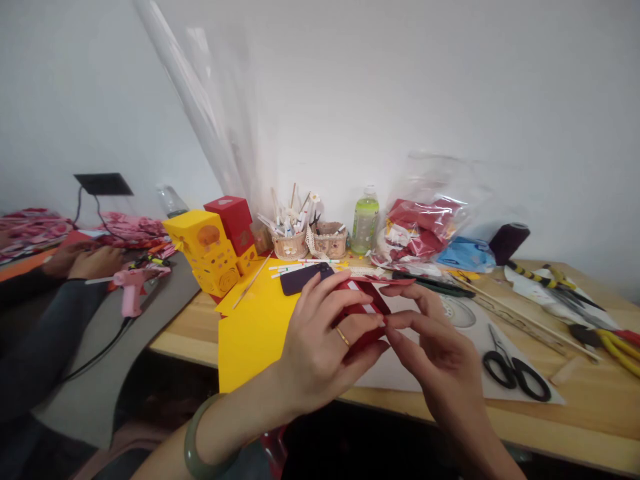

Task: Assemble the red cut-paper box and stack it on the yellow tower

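A small folded red paper box (pixel 373 297) is held up above the front of the table, its panels partly hidden behind my fingers. My left hand (pixel 330 333), with a ring and a green bangle, wraps round its left side. On the other side my right hand (pixel 433 340) pinches the right edge between thumb and fingers. A pale strip shows on one red panel. Beneath the hands lie a yellow sheet (pixel 255 340) and a white sheet (pixel 395 370). Black-handled scissors (pixel 515 373) rest to the right of my right hand.
Yellow boxes (pixel 203 250) and a red box (pixel 231 223) stand back left, near a pen basket (pixel 290 245) and a bottle (pixel 366 223). A dark phone (pixel 303 277) lies behind my left hand. At left, a co-worker's hands (pixel 95 260) are near a pink glue gun (pixel 131 290).
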A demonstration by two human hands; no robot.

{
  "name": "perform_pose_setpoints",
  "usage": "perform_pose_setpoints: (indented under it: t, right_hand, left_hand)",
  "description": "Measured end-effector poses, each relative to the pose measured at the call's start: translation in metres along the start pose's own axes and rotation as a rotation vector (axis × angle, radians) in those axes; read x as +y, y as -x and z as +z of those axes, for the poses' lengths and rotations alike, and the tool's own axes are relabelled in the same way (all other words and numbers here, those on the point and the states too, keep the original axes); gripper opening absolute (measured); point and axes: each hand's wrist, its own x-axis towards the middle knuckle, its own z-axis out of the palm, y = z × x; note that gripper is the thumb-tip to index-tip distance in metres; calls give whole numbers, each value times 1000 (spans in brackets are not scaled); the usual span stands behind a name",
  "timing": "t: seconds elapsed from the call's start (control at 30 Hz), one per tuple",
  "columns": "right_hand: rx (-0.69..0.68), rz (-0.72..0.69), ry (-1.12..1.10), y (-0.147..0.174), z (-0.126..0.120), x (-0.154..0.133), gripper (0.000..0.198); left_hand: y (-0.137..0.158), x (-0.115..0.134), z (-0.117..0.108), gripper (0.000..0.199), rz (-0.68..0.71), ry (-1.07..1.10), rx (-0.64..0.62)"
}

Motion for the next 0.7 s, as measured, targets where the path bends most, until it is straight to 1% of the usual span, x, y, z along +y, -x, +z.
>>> perform_pose_setpoints:
  t: [0.2,0.37,0.7]
  right_hand:
    - [23,33,-47,1,-1,-2,17]
    - [28,72,-65,0,0,-4,14]
    - [108,100,-76,0,5,-4,12]
  left_hand:
    - [0,0,-2,17,12,-8,-26]
    - [-1,0,-2,15,23,3,-11]
    - [0,-3,0,16,52,29,7]
